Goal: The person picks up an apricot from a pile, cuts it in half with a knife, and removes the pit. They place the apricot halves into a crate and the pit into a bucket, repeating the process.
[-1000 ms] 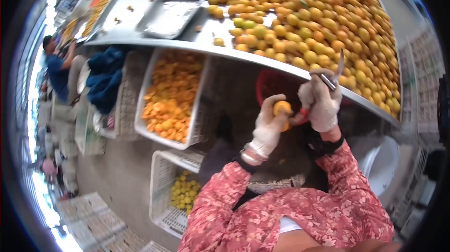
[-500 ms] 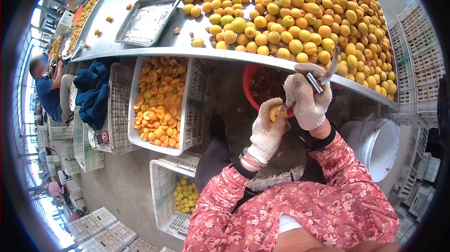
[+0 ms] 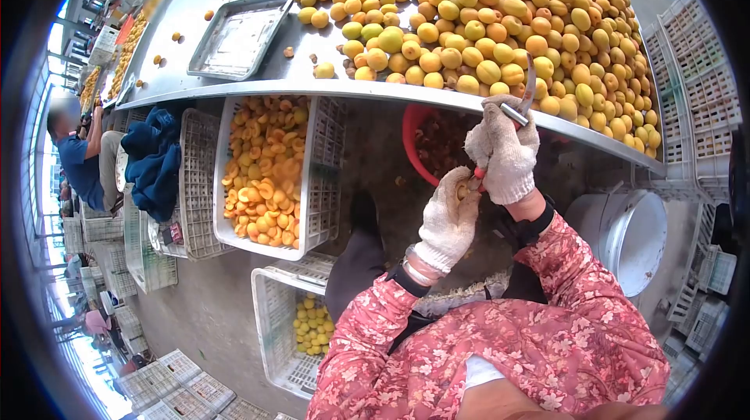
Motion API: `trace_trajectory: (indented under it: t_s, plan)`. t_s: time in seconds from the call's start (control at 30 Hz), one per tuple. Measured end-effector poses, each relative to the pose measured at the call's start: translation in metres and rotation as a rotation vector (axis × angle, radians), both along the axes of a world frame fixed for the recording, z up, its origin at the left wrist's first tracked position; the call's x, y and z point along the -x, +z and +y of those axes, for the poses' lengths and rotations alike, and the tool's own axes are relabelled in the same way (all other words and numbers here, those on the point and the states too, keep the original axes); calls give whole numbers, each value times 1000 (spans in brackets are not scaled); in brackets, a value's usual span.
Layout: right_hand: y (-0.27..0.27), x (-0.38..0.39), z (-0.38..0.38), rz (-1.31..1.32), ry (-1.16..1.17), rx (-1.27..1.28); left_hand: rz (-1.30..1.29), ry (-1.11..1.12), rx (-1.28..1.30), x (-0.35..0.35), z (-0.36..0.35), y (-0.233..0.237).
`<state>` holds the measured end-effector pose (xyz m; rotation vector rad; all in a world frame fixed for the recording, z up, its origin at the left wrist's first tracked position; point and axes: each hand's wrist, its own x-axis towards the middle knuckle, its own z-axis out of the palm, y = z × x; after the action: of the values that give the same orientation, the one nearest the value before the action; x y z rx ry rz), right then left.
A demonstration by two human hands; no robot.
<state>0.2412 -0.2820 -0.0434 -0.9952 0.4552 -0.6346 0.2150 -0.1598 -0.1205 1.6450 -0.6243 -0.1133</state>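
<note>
My left hand [image 3: 447, 223], in a white knitted glove, is closed around an apricot [image 3: 467, 189] that its fingers mostly cover. Right against it, my right hand [image 3: 506, 156], gloved in the same dirty white knit, grips a curved-blade knife [image 3: 530, 80]. The hooked blade points up past the fist, and a short metal tube [image 3: 513, 114] sticks out beside it. A small red part [image 3: 479, 173] shows below the right fingers, at the apricot. Both hands are in front of the table edge, near a red basin [image 3: 412, 142] with dark scraps inside.
A large heap of apricots [image 3: 484, 25] covers the metal table [image 3: 328, 85], with a metal tray [image 3: 241, 33] to its left. Below stand a crate of halved apricots [image 3: 264, 170], a crate with whole yellow fruit [image 3: 269, 326] and a white bucket [image 3: 637, 240]. Another person [image 3: 82, 158] sits at far left.
The right hand has shifted slightly left and closer to the left hand. The left fingers now cover more of the apricot, and a red part has come into sight between the hands.
</note>
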Motion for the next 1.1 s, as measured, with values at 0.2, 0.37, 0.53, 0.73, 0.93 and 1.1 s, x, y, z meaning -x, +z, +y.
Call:
trace_trajectory:
  t_s: [0.2,0.37,0.53,0.73,0.93,1.1]
  plan:
    - [-6,15,8,2,59,303,341,-31,-31,3,-1,27]
    - [-9,2,-6,-25,15,-103,78,-59,7,1,-3,21]
    - [-8,0,-9,9,96,-300,-130,-86,-49,-2,3,18]
    - [-21,5,-12,72,168,-469,-264,-122,-10,-8,2,20]
    - [-21,1,-15,65,128,-548,-249,-99,148,-7,0,20]
    - [-1,9,-27,-158,200,-276,798,-255,316,-13,8,29]
